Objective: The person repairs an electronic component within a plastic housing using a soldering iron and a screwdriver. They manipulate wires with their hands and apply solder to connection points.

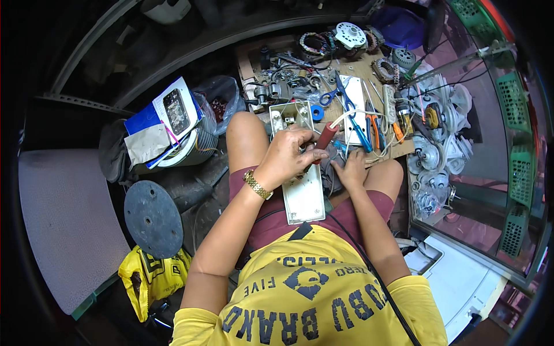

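Observation:
My left hand (290, 154), with a gold watch on its wrist, is closed around the red handle of a soldering iron (326, 136). A pale cord leaves the handle's upper end; my fingers hide the tip. Beneath that hand, a long white rectangular casing (304, 199) lies across my lap, its open far end (292, 112) showing some small parts inside. To the right of the casing is my right hand (351, 170), its thumb and fingers apart, resting by a dark grey cloth (333, 173) near my knee. Nothing shows in its grasp.
Ahead stands a low wooden workbench (392, 151) with blue scissors (329, 97), pliers (374, 124), blue tape (317, 112), a power strip (389, 104) and motor parts. White fan parts (450, 115) pile up at right. A papers-topped bucket (199, 147) and round black disc (153, 219) are left.

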`<state>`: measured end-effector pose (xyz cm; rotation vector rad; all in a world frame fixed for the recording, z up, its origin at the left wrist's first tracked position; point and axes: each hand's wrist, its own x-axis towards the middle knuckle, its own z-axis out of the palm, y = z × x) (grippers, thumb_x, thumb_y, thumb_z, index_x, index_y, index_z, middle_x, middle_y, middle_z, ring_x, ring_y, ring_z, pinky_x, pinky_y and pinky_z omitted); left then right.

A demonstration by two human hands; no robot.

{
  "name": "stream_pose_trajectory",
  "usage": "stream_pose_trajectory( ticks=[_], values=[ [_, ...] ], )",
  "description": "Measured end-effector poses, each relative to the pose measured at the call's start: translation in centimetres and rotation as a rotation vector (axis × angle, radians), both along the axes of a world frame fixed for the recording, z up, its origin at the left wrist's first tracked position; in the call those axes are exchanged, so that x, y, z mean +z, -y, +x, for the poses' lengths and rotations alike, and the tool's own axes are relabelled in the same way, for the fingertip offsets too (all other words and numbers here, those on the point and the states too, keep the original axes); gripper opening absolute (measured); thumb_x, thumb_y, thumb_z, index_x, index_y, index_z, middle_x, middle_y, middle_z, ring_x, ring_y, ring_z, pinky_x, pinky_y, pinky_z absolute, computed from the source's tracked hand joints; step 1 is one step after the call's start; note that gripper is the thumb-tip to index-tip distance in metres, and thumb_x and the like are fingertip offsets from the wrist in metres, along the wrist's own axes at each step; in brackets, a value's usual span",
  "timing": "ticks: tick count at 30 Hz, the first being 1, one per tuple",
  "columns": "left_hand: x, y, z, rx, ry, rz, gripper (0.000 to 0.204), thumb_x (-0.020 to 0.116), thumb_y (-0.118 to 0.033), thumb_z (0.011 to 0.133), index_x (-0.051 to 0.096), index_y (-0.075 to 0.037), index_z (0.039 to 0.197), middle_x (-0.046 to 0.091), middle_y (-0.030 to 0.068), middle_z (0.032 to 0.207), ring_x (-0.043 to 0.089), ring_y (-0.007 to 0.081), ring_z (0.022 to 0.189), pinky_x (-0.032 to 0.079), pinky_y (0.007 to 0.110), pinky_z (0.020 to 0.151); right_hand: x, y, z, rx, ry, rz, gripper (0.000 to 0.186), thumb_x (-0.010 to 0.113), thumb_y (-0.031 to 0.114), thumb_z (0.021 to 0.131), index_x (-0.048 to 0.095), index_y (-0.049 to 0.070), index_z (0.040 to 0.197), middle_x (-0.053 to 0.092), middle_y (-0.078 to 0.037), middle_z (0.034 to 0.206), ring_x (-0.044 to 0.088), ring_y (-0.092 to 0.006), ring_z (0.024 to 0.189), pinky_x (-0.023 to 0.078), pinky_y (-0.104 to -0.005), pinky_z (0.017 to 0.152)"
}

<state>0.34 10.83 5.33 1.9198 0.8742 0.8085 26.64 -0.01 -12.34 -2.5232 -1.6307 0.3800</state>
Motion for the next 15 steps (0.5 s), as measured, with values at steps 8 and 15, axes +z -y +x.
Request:
stream_pose_trajectory(
  ticks=[8,15],
  values=[
    [0.3,-0.3,0.8,-0.035,-0.021,0.022,0.028,0.09,-0.017,0.082,0.075,0.003,0.094,0.071,0.0165,0.085,0.067,0.0274,0.078,0.052,0.039,0.074,0.5,-2.1,-1.1,-0.213,-0.112,-0.099,0.096,0.093,0.049,0.076,0.051,-0.006,0.142,0.045,-0.031,0.155,0.048,-0.0526,0.138,0.048,-0.0614,0.109],
    [0.8,-0.3,0.3,-0.025,-0.042,0.033,0.025,0.088,-0.017,0.084,0.075,0.003,0.095,0.072,0.0151,0.086,0.067,0.0264,0.08,0.052,0.039,0.075,-2.3,-1.3,1.7,-0.083,-0.161,-0.07,0.091,0.094,0.041,0.07,0.053,-0.005,0.137,0.062,-0.029,0.137,0.06,-0.0458,0.128,0.05,-0.0549,0.108]
  ],
)
